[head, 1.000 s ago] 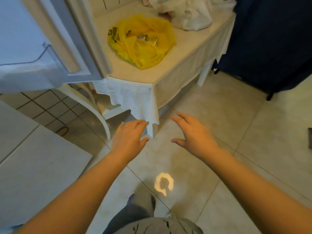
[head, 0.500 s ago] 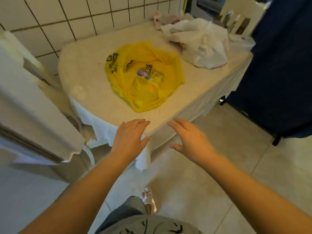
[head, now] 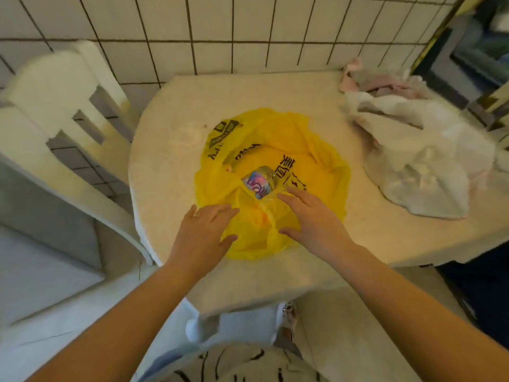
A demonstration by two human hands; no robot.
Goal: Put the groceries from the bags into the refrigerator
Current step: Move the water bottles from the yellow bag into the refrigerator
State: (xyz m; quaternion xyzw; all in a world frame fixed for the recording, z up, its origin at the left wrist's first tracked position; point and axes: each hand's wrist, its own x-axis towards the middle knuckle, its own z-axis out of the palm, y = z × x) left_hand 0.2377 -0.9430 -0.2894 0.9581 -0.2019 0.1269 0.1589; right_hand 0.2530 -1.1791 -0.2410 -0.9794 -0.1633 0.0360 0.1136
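We are looking down at a pale tabletop [head: 176,166] set against a white tiled wall [head: 248,37], with a yellow bag [head: 311,150] lying spread out in the middle of the frame. In the bag's opening a clear bottle [head: 260,181] with a purple and pink label is lying on its side — only part of it is showing through the plastic. Our left hand [head: 202,235] is hovering at the bag's lower left edge, fingers straight and relaxed, gripping nothing. Our right hand [head: 314,219] is reaching over the lower right part of the bag, fingers spread and extended, their tips just beside the bottle; we cannot tell whether they are touching it. At the right of the frame a crumpled white bag [head: 421,164] is sitting on the tabletop, well apart from the yellow one, with pinkish cloth [head: 382,84] bunched behind it. A white chair [head: 63,111] is standing at the upper left — its back just beside the tabletop's rounded edge.
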